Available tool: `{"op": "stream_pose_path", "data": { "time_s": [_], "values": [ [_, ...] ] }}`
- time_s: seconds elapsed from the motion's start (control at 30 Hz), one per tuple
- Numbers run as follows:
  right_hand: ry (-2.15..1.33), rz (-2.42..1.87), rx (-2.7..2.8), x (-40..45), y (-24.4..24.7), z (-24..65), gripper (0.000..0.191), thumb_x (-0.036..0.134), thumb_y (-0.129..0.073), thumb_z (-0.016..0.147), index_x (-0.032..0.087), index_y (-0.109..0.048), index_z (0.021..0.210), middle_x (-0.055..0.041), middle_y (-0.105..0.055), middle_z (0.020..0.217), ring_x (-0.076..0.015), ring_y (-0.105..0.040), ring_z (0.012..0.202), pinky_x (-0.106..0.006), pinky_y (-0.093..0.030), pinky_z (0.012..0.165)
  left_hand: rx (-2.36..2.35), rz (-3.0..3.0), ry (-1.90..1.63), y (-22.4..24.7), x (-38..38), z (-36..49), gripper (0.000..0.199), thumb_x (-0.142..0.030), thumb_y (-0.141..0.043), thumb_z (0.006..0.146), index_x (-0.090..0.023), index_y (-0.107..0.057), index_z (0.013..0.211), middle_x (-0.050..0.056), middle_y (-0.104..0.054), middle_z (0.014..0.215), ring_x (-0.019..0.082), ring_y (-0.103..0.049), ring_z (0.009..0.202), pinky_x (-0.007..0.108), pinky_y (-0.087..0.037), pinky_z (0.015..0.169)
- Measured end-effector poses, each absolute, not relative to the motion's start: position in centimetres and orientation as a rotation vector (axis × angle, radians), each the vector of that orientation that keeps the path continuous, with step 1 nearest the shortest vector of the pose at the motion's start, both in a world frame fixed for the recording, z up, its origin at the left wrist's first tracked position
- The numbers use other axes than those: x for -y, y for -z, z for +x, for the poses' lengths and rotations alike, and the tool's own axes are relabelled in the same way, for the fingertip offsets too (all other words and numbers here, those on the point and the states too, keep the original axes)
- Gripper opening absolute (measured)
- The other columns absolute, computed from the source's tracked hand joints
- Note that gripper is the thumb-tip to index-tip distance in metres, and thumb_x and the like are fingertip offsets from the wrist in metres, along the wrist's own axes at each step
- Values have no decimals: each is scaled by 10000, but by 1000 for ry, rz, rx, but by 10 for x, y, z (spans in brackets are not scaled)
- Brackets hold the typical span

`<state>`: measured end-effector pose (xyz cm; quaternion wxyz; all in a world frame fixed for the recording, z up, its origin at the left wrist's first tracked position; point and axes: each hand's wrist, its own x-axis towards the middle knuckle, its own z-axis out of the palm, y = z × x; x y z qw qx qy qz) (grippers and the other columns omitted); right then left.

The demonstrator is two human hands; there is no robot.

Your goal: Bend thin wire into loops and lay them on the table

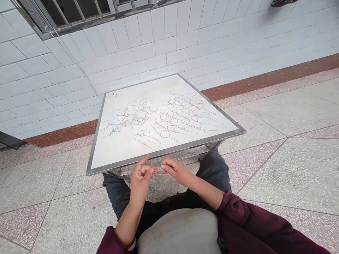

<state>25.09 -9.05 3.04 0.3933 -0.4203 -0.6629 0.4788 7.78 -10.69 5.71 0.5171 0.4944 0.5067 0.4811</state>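
Note:
My left hand (142, 173) and my right hand (175, 170) meet just off the table's near edge. Both are closed in a pinch, thumb against fingers, with the left index finger stretched up. A short bit of thin wire (159, 171) shows between the fingertips; most of it is hidden or too fine to see. On the white tabletop (119, 155) beyond lie many thin dark wires. To the right are wires bent into round loops with straight tails (165, 134), while a tangle of wavy, unlooped wires (129, 116) spreads over the left.
A small white and red item (114, 94) sits at the table's far left corner. A grey metal rim (169, 151) edges the table. Behind stands a white tiled wall (159, 56) with a barred window (79, 12). My knees are under the near edge, above a speckled floor (291, 169).

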Motion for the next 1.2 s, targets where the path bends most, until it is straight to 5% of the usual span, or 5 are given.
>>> {"op": "stream_pose_path", "data": {
  "time_s": [0.47,1.2],
  "values": [
    [-1613,-936,1182,87,-20,245,296,450,-701,731,201,-568,819,10,-641,714,-153,-611,715,-280,-425,660,-1200,1185,-1098,-50,110,82,499,-282,-683,781,-170,-539,1246,13,-715,777,149,-643,782,279,-458,785],
    [-1574,-942,1108,89,-21,241,275,425,-742,697,197,-591,727,17,-658,694,-152,-627,700,-321,-473,728,-1188,1191,-1109,-49,112,84,439,-215,-707,734,-192,-590,1156,17,-708,805,150,-661,783,262,-487,730]
  ]
}}
